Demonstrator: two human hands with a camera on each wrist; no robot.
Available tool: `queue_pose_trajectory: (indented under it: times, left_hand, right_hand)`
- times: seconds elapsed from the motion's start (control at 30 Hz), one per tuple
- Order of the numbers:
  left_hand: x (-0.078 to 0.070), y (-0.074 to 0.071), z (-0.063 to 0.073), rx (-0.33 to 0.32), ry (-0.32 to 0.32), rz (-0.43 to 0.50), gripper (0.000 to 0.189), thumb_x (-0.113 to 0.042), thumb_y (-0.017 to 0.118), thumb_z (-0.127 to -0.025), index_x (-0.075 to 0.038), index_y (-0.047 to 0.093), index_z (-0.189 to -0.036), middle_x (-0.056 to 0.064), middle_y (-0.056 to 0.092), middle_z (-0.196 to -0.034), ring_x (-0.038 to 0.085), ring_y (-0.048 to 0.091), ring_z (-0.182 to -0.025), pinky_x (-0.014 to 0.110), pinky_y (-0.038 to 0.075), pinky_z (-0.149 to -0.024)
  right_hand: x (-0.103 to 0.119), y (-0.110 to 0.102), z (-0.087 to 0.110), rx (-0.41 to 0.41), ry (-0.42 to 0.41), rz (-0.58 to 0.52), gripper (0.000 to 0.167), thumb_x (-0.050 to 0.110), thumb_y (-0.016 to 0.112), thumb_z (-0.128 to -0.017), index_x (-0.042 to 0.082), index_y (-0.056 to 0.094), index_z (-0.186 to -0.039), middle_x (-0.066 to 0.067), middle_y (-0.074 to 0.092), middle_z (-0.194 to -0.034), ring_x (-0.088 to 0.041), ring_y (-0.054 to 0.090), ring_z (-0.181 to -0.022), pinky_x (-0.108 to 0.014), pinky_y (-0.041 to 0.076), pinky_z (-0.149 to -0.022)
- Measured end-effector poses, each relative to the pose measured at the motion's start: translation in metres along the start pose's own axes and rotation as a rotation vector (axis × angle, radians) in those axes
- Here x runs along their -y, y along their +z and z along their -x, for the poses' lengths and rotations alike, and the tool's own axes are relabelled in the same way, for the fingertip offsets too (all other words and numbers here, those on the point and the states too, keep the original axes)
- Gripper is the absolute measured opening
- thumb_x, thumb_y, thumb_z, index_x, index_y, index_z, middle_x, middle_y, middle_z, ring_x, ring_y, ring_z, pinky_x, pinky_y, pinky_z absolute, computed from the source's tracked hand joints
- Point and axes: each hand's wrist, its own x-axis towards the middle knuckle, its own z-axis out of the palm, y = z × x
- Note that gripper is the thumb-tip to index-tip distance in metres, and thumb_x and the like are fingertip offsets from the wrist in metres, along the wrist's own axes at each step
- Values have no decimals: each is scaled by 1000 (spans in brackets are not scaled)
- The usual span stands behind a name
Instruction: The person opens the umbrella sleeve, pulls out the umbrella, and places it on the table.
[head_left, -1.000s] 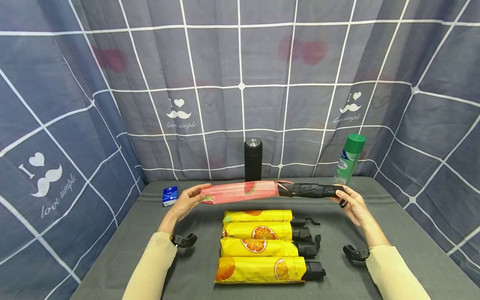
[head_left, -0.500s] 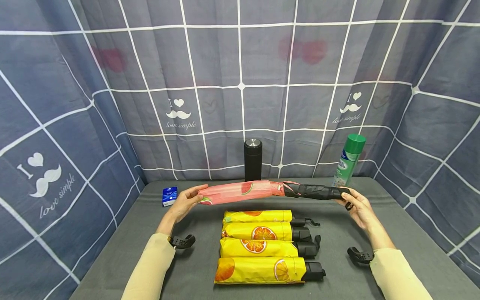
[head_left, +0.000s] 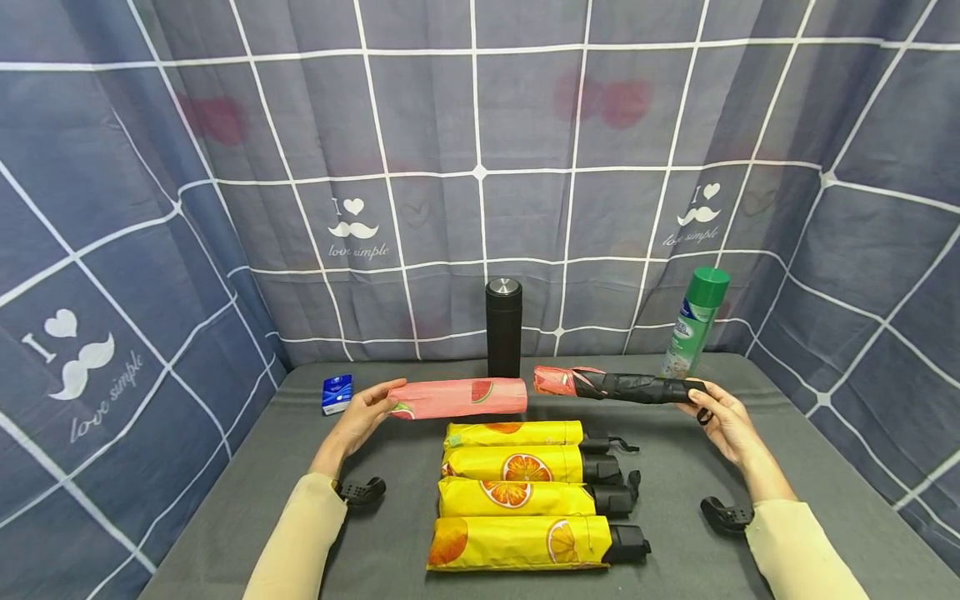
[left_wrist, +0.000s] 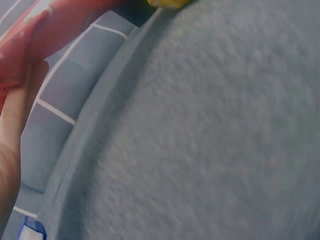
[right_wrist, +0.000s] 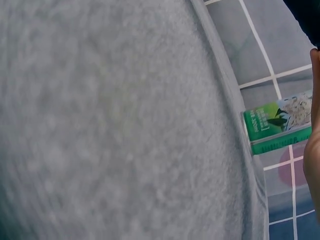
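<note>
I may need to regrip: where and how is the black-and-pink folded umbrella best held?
Probably by its black strap end, from the right, where the right hand pinches it: the umbrella is held nearly level, its pink end pointing left toward the pink watermelon-print sleeve.

Pink sleeve (head_left: pixel 453 398): thin smooth cloth; flask (head_left: pixel 503 335): matt, w/ shiny metal lid (head_left: pixel 503 287); tbl cover (head_left: pixel 405 500): matt cloth.

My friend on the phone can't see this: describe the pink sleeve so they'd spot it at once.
At the back of the gray table stands a black flask. Just in front, the left hand holds one end of a pink sleeve. It's pink from end to end, unlike the yellow covers and the mostly black umbrella in the right hand.
</note>
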Motion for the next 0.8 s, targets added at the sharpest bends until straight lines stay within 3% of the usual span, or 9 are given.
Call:
queue_pose_trajectory:
  times: [0.13,0.37,0.5,0.57,0.73,0.8]
  left_hand:
    - [6,-5,3,-8,-38,17,52,-9,54,-97,8,34,-141,23,25,-149,14,34,-129,28,33,-102]
    - [11,-13,5,-11,-32,145,52,-1,50,-96,11,28,-142,28,17,-150,6,49,-114,21,42,-93]
    - [15,-15,5,-6,-24,143,53,-1,49,-97,11,26,-143,31,16,-148,6,50,-113,23,42,-93]
    - [17,-15,6,-13,-21,132,52,-2,49,-97,10,27,-143,32,17,-147,7,50,-113,24,43,-93]
    - [20,-15,7,-39,-25,77,52,-4,50,-97,8,29,-143,28,25,-145,9,50,-111,24,44,-90]
    - [20,-14,7,-56,-32,44,53,-6,52,-97,7,29,-143,23,33,-140,9,50,-108,24,45,-88]
  right_hand:
    - [-1,-5,1,7,27,33,35,-10,34,-97,4,63,-111,-6,63,-107,-22,65,-96,-19,48,-80]
    - [-3,-11,0,12,99,142,36,-7,39,-98,13,66,-111,-4,66,-104,-17,65,-94,-10,43,-54]
    - [-5,-11,-1,14,125,177,37,-7,39,-98,15,67,-110,-3,68,-103,-15,65,-93,-8,40,-50]
    - [-7,-12,-1,20,135,187,37,-7,39,-98,15,67,-110,-3,68,-104,-16,65,-93,-9,43,-53]
    - [-8,-16,0,40,130,284,33,-5,41,-98,14,64,-112,0,64,-109,-16,65,-97,-20,49,-79]
    - [-7,-17,1,19,141,367,29,-1,45,-98,14,62,-115,1,63,-109,-15,64,-96,-19,49,-78]
